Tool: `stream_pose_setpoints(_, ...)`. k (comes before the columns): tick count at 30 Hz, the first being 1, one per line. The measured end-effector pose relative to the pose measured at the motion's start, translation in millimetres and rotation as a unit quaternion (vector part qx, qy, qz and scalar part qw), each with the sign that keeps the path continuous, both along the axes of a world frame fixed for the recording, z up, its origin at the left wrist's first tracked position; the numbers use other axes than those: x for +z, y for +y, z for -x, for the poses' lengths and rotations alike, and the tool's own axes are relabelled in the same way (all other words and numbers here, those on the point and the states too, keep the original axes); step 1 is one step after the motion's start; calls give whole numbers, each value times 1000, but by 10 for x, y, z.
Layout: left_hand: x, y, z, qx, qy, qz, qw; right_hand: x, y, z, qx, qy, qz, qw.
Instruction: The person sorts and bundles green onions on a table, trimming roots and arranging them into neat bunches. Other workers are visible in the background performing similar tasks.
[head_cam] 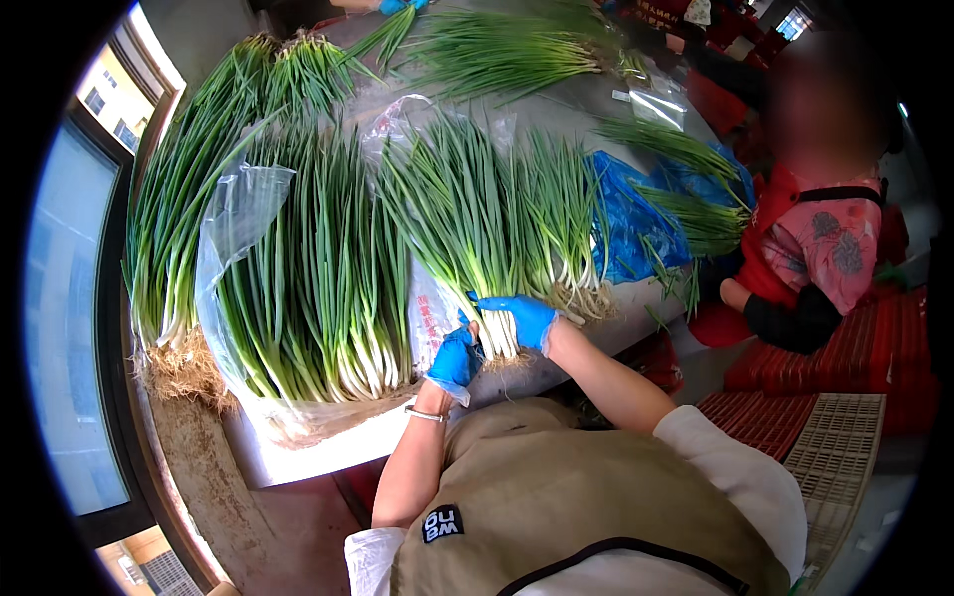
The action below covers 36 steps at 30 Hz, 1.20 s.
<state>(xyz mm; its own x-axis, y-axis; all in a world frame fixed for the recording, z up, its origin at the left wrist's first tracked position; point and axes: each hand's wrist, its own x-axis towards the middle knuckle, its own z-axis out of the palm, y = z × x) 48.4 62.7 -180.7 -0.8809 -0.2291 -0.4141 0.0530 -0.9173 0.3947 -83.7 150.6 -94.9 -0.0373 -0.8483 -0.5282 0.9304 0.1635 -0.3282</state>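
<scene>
Both my hands, in blue gloves, grip one bunch of green onions [469,216] near its white stalks, roots towards me and leaves pointing away. My left hand [453,361] is at the bunch's lower left side, its fingers partly hidden. From the right, my right hand [524,319] wraps the stalks, thumb across them. Left of the bunch, a clear plastic bag [242,205] surrounds a wide layer of green onions [320,276]. A smaller bunch with roots [570,231] lies just to the right, beside blue plastic [641,223].
More green onions [168,246] lie along the metal table's left side, and another pile [507,52] at its far side. A co-worker [812,223] is at the right, near red crates [827,350] and a beige crate [835,447]. Another person's gloved hands [402,6] show at the top. A window stands left.
</scene>
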Motion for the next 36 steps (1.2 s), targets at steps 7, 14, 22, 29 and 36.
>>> stream_pose_setpoints(7,1024,-161,1,-185,-201,500,822,42,60,-54,-14,214,-48,976)
stream_pose_setpoints(14,1232,-273,261,65,-222,679,696,191,39,-273,-84,282,-74,953)
stream_pose_setpoints(22,1034,-248,343,14,-265,625,734,266,87,-431,-68,404,-135,902)
stream_pose_setpoints(29,1187,-131,267,85,-203,505,835,313,77,-450,-112,353,-124,921)
stream_pose_setpoints(36,1285,39,212,79,-109,462,877,258,107,-432,-169,283,-93,939)
